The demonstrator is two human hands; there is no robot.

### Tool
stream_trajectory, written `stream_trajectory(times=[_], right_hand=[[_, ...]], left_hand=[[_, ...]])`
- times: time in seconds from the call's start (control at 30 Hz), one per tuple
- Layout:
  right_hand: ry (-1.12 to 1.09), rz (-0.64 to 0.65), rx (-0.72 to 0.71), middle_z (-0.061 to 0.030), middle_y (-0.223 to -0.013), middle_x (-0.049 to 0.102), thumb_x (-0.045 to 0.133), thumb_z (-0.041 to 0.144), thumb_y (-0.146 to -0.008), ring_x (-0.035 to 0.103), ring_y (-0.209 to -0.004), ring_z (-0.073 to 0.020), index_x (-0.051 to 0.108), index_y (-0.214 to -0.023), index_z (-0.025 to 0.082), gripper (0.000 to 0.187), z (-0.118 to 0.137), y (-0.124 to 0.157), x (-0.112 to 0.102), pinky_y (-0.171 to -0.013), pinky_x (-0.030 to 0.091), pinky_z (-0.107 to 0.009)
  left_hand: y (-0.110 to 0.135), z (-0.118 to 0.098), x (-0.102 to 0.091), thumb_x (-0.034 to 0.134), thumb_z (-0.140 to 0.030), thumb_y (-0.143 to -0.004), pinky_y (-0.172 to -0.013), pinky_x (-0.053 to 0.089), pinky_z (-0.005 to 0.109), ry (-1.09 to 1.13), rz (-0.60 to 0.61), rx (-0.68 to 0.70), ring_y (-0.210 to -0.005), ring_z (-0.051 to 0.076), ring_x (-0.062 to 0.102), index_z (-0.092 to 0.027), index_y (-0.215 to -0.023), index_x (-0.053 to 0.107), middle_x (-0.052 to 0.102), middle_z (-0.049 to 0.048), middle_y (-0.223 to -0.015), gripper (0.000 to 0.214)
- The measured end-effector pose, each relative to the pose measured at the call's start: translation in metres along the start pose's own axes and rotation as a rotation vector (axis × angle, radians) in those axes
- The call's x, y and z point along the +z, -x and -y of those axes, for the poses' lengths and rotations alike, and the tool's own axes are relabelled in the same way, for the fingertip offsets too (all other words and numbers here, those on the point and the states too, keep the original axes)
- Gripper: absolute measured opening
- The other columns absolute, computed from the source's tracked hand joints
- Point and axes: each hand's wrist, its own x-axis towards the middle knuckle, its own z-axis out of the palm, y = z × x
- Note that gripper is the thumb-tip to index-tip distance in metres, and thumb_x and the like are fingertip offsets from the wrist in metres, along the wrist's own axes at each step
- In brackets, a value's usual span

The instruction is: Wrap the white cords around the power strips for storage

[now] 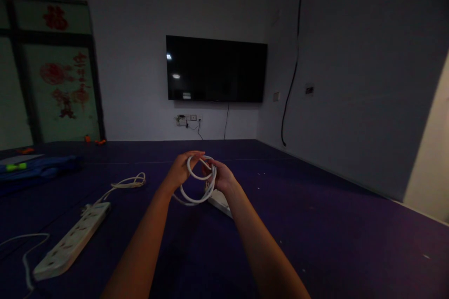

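A white cable hangs in loose loops between my two hands, above the purple floor. My left hand is closed on the upper left of the coil, its fingers reaching across the top. From the other side, my right hand grips the gathered loops. Behind my right wrist lies a white power strip, partly hidden by the forearm. To the left, a second white power strip rests on the floor with its sockets facing up. Its looped cable lies beyond it.
Blue fabric with a bright green item on it lies at the far left. Small orange objects sit near the door. A television is mounted on the back wall, and a black cable hangs down the right wall.
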Motion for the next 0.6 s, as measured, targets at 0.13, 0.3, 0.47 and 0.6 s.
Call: stream_trajectory(times=[0.13, 0.3, 0.47, 0.6], right_hand=[[0.119, 0.020, 0.074, 0.0005, -0.055, 0.059, 0.042, 0.030, -0.089, 0.057, -0.049, -0.0112, 0.056, -0.070, 0.016, 0.027, -0.006, 0.006, 0.003, -0.059, 0.048, -0.025], [0.424, 0.016, 0.138, -0.0026, -0.061, 0.062, 0.041, 0.053, -0.086, 0.059, -0.051, -0.0139, 0.060, -0.078, 0.015, 0.043, -0.013, 0.001, 0.000, -0.054, 0.048, -0.029], [1.009, -0.192, -0.171, -0.0067, -0.059, 0.060, 0.042, 0.055, -0.084, 0.059, -0.055, -0.0167, 0.061, -0.072, 0.014, 0.047, -0.012, -0.015, -0.027, -0.053, 0.046, -0.029], [1.107, -0.129, -0.397, -0.0068, -0.096, 0.066, 0.078, 0.021, -0.053, 0.059, -0.094, -0.0227, 0.063, -0.094, 0.019, 0.043, -0.019, -0.017, -0.040, -0.078, 0.045, -0.033]], left_hand=[[0.002, -0.011, -0.003, 0.045, -0.069, -0.074, -0.073, 0.049, 0.031, 0.135, -0.231, -0.238, -0.085, 0.025, 0.065, -0.011, -0.072, 0.068, 0.071, 0.0137, -0.083, 0.063], [0.009, -0.024, -0.014, 0.048, -0.074, -0.066, -0.051, 0.044, 0.024, 0.168, -0.324, -0.456, -0.070, 0.022, 0.066, -0.012, -0.072, 0.067, 0.071, 0.0132, -0.076, 0.065], [0.006, -0.014, -0.033, 0.053, -0.069, -0.066, -0.041, 0.037, 0.020, 0.158, -0.346, -0.524, -0.063, 0.020, 0.064, -0.012, -0.070, 0.066, 0.071, 0.0135, -0.077, 0.058], [0.004, -0.013, -0.041, 0.057, -0.064, -0.066, -0.041, 0.036, 0.020, 0.213, -0.333, -0.576, -0.065, 0.019, 0.064, -0.013, -0.070, 0.066, 0.071, 0.0120, -0.080, 0.052]])
